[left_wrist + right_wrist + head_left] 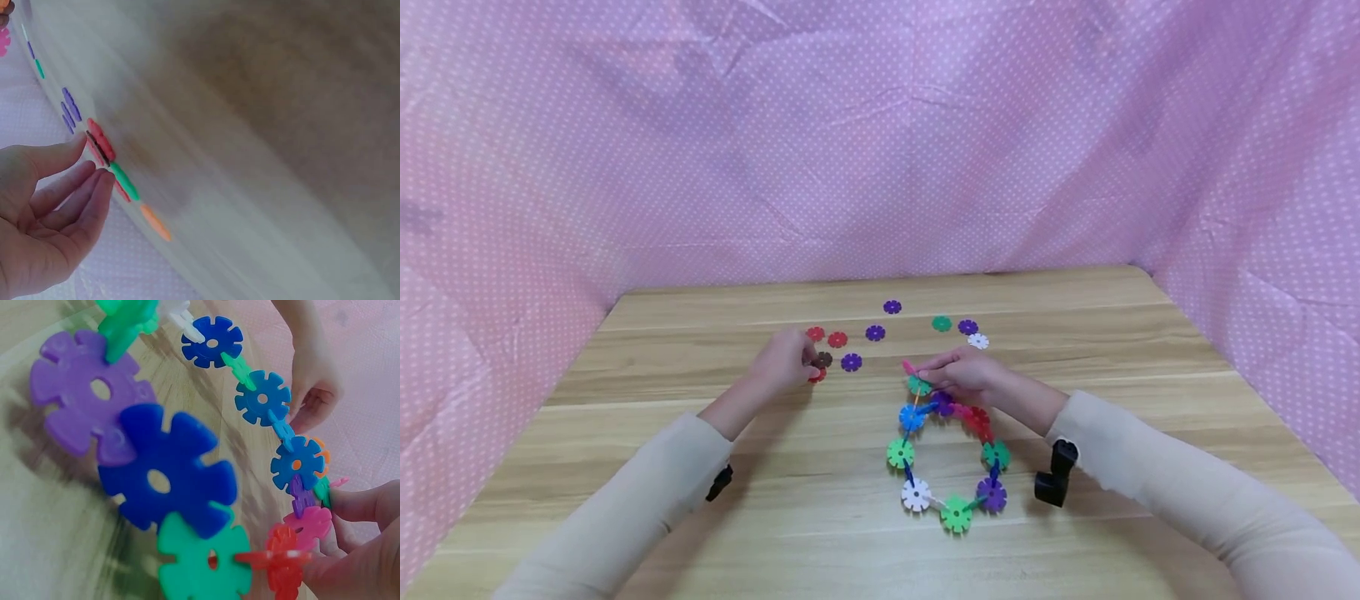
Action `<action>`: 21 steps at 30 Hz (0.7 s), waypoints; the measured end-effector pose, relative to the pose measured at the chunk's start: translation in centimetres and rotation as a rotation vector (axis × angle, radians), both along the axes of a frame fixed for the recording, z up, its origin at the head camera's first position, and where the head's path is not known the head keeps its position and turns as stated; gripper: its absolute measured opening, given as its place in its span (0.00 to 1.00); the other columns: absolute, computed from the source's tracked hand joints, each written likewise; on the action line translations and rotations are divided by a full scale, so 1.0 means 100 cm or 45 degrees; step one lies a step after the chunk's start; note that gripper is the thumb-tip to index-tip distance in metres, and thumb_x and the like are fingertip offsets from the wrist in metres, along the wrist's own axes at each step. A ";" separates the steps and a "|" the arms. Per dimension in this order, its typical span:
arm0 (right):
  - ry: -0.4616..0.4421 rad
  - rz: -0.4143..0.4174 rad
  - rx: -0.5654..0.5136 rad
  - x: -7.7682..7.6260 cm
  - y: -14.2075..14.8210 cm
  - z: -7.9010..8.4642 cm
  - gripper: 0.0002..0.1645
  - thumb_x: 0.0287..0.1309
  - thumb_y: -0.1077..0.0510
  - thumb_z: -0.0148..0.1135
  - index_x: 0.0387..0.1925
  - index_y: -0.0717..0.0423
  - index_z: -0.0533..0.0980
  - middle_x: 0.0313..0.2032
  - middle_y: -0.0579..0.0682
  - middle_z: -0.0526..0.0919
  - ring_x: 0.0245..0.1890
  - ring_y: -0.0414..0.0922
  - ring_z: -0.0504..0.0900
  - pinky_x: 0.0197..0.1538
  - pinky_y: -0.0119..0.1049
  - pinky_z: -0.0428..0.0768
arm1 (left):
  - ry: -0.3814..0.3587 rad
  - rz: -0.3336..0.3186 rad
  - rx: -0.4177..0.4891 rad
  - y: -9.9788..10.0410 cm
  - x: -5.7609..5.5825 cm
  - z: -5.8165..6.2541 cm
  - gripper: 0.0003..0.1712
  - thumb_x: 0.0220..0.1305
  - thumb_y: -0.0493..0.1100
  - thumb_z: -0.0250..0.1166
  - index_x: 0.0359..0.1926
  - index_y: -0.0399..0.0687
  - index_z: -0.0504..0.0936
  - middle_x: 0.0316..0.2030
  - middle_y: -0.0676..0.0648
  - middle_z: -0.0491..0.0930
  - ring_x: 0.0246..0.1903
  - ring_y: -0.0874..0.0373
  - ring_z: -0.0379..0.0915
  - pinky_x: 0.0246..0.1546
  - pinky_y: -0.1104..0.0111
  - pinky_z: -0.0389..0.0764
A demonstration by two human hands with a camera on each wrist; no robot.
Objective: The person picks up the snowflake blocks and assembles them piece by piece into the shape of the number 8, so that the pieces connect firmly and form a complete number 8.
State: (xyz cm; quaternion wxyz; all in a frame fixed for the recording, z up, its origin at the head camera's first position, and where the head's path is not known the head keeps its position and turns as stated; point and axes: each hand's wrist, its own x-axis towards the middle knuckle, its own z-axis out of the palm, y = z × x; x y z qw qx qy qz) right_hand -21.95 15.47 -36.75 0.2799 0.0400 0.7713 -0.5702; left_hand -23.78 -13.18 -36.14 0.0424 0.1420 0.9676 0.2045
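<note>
- Ring of slotted discs (957,515): right of centre in the lower half of the head view, its flower-shaped pieces interlocked at their slots; a short branch rises from its top, ending in a green disc (919,385) and a pink disc (909,367).
- Handling (judged): light, smooth, fairly stiff plastic; the slot joints are probably the weak points, so a pinch on a single disc's rim beside the joint suits best.
- Right hand (958,372): thumb and fingers pinch the branch near its green disc.
- Left hand (785,360): left of centre, fingertips bent at the brown disc (824,359); whether they grip it cannot be told.
- Loose pieces: red discs (837,339) beside the left hand; purple discs (852,362) near centre; a white disc (977,341) farther right.
- Surroundings: wood-grained bench (820,508) beneath; dotted pink cloth (880,150) across the upper frame.
</note>
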 end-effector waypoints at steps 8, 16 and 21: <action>-0.009 -0.003 -0.033 0.001 -0.001 0.001 0.17 0.63 0.59 0.61 0.51 0.62 0.79 0.33 0.40 0.86 0.32 0.36 0.80 0.36 0.24 0.76 | 0.052 0.066 0.013 0.001 0.007 -0.006 0.10 0.47 0.32 0.74 0.32 0.33 0.83 0.30 0.40 0.84 0.32 0.51 0.79 0.34 0.65 0.84; -0.018 0.007 -0.052 0.002 0.000 0.002 0.18 0.63 0.60 0.60 0.52 0.63 0.78 0.33 0.40 0.86 0.30 0.36 0.79 0.31 0.23 0.71 | 0.031 0.099 0.033 0.002 0.009 -0.005 0.11 0.47 0.30 0.72 0.33 0.32 0.82 0.31 0.38 0.83 0.32 0.51 0.77 0.36 0.63 0.84; -0.013 0.009 -0.047 0.001 0.000 0.002 0.17 0.63 0.59 0.60 0.52 0.62 0.79 0.33 0.40 0.86 0.30 0.36 0.79 0.32 0.23 0.71 | -0.010 0.102 0.071 0.002 0.009 -0.005 0.12 0.46 0.29 0.72 0.35 0.31 0.82 0.32 0.38 0.83 0.33 0.52 0.77 0.37 0.64 0.84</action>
